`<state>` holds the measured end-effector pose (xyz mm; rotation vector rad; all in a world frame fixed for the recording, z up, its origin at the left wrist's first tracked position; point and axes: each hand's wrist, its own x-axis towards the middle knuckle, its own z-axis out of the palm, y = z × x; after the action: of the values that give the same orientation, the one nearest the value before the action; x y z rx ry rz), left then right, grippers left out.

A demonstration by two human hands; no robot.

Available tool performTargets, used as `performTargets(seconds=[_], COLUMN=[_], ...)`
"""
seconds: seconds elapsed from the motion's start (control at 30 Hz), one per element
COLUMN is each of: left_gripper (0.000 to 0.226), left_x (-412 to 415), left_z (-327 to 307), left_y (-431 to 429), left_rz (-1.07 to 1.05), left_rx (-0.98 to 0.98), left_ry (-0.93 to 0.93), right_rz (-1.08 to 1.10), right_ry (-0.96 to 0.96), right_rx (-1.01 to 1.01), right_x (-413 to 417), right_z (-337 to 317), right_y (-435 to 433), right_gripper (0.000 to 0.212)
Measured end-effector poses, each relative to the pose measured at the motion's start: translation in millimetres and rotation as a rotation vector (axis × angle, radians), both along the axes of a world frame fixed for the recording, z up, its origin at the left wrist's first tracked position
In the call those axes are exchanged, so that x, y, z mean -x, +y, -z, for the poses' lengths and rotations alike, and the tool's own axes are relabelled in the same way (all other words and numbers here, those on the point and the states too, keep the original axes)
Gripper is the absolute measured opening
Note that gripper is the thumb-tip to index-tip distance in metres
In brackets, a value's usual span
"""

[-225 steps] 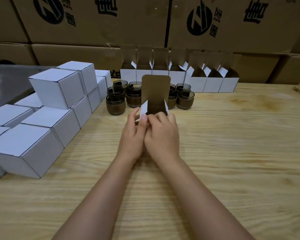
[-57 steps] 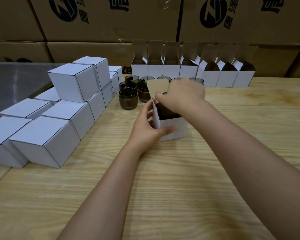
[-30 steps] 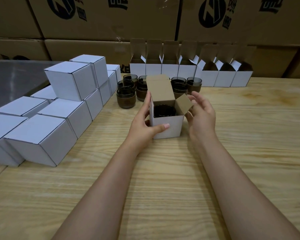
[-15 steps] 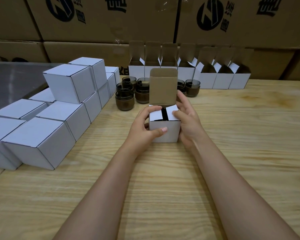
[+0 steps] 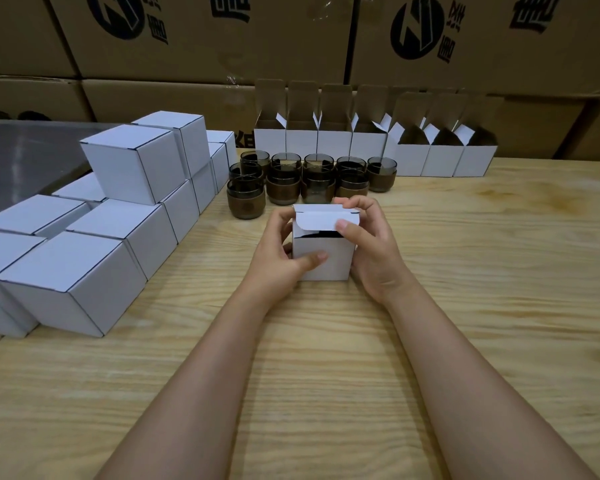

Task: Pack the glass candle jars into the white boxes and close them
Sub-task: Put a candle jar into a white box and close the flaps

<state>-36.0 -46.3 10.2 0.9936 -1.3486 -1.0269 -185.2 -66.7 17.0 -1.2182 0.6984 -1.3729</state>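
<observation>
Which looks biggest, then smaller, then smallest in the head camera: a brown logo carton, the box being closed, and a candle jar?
1. Brown logo carton, biggest even though it is far back.
2. White box being closed.
3. Candle jar, front left of its group.
The jar sits slightly farther away, but the order still looks safe.

A pale wooden desk (image 5: 465, 271) with wavy grain fills the foreground; behind its far edge rises a wall of stacked brown cardboard cartons (image 5: 291, 36), printed with round black logos and characters; at far left, a dull grey metal surface (image 5: 21, 157) adjoins the desk.
</observation>
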Motion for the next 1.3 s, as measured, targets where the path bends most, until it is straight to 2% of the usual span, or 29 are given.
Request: performTargets(seconds=[0.43, 0.63, 0.93, 1.03, 1.2, 1.3], left_gripper=[0.071, 0.074, 0.056, 0.052, 0.010, 0.015], left_x=[-2.3, -3.2, -2.3, -2.1, 3.2, 8.0], left_z=[3.1, 3.3, 0.8, 0.8, -5.1, -3.5], left_y=[-2.2, -2.4, 0.9, 0.7, -1.2, -3.3], left_rz=[0.006, 0.041, 0.080, 0.085, 0.010, -0.087], left_rx=[0.022, 0.059, 0.077, 0.081, 0.082, 0.077], left_ry=[0.010, 0.017, -0.034, -0.022, 0.101, 0.089], right_rz=[0.028, 0.003, -0.024, -0.027, -0.016, -0.028], right_ry=[0.146, 0.120, 0.126, 0.117, 0.101, 0.144], right_rx=[0.083, 0.058, 0.066, 0.037, -0.013, 0.033], right_x=[8.9, 9.8, 11.3, 11.7, 10.4, 9.7], right_z=[2.5, 0.8, 1.0, -0.1, 1.5, 3.7], right_y=[-0.2, -1.4, -2.2, -1.9, -3.5, -1.7], right_gripper=[0.022, 0.021, 0.021, 0.009, 0.007, 0.003])
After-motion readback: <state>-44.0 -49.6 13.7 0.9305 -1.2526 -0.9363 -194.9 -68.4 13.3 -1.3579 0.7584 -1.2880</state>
